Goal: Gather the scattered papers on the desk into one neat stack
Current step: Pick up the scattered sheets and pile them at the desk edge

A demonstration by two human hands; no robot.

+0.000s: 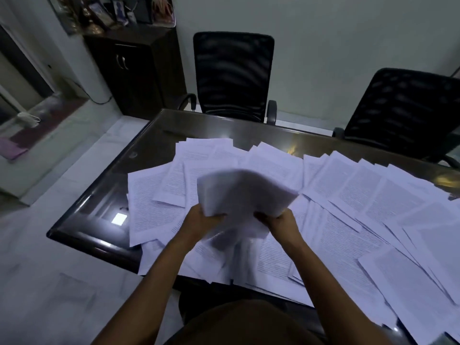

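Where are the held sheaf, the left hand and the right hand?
held sheaf [245, 192]: head view, middle of its top sheet.
left hand [199, 219]: head view, back of the hand.
right hand [282, 221]: head view, back of the hand.

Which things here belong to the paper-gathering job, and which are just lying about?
Job: bundle of sheets, gripped by left hand and right hand; scattered papers; desk.
Lying about: black chair; second black chair; dark cabinet.

A blurred bundle of white printed sheets [245, 192] is being gripped above the glossy dark desk [99, 202] by the left hand [199, 217] and right hand [280, 220]; scattered white printed papers [373, 195] are being left spread around.
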